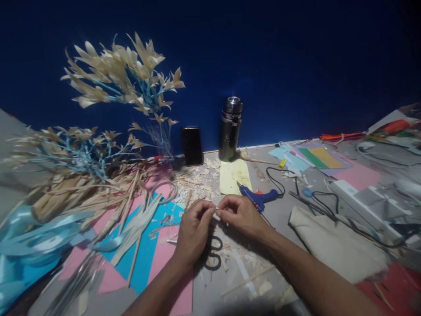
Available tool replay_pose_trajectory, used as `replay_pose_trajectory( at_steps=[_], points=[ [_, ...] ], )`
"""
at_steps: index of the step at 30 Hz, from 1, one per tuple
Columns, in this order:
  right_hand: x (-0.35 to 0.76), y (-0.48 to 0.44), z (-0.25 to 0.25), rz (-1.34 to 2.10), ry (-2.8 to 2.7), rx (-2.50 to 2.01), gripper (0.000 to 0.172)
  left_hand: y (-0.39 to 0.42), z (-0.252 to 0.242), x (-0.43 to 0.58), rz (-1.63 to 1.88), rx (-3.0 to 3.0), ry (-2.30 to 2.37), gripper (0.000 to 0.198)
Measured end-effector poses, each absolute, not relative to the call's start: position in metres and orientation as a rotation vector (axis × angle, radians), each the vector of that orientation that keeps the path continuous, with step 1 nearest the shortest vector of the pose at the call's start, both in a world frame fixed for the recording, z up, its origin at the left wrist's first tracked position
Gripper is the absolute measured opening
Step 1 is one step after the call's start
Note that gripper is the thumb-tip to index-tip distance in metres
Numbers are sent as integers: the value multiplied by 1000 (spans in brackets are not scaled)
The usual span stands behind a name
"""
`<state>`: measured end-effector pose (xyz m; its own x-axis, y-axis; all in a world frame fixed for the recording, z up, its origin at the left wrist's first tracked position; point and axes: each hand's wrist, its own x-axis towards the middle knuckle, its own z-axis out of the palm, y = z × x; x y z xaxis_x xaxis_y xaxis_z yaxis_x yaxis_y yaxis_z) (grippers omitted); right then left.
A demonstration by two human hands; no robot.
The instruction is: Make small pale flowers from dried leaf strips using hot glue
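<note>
At the middle of the table my left hand [196, 226] and my right hand [239, 215] meet, fingertips nearly touching. Both are closed in a pinch around something small and pale, too small to name. Just below them lie scissors, with black handles [213, 253] showing and the rest partly hidden by my left hand. A blue glue gun [258, 196] lies right behind my right hand, its nozzle pointing left. Beyond it is a yellow paper sheet [232, 173] with stains. Pale shavings [200, 188] are scattered around my hands.
Pale husk-like flowers on blue stems [121, 74] stand at the back left. A phone [192, 147] and a thermos [230, 129] stand against the wall. Blue ribbon [36, 239] and husk strips lie left. A power strip [365, 210], cords and a beige cloth [332, 241] are right.
</note>
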<state>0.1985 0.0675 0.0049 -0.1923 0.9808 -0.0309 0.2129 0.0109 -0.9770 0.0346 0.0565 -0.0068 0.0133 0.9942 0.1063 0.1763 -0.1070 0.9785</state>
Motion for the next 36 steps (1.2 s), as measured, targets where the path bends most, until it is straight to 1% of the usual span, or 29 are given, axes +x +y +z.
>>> replay_pose_trajectory(
  at_steps=[6,10,13,15,21,27,32,36],
  points=[
    [201,67,6,1434,-1364,-1211,13,57,-12,37,1105,1020,1177,21],
    [200,66,10,1401,-1417,-1222,11,58,-11,40,1149,798,1107,24],
    [198,66,11,1407,-1410,-1228,10,59,-11,42,1212,687,1062,33],
    [197,66,9,1423,-1375,-1234,10,60,-12,43,1211,653,1048,33],
    [198,68,3,1381,-1372,-1281,12,58,-18,43,1174,747,1164,27],
    [197,68,6,1389,-1385,-1289,13,55,-13,41,1174,1093,1265,14],
    [198,68,5,1393,-1399,-1273,13,55,-12,40,1146,1162,1273,12],
    [198,68,3,1404,-1381,-1252,17,56,-12,38,1114,1181,1287,11]
  ],
)
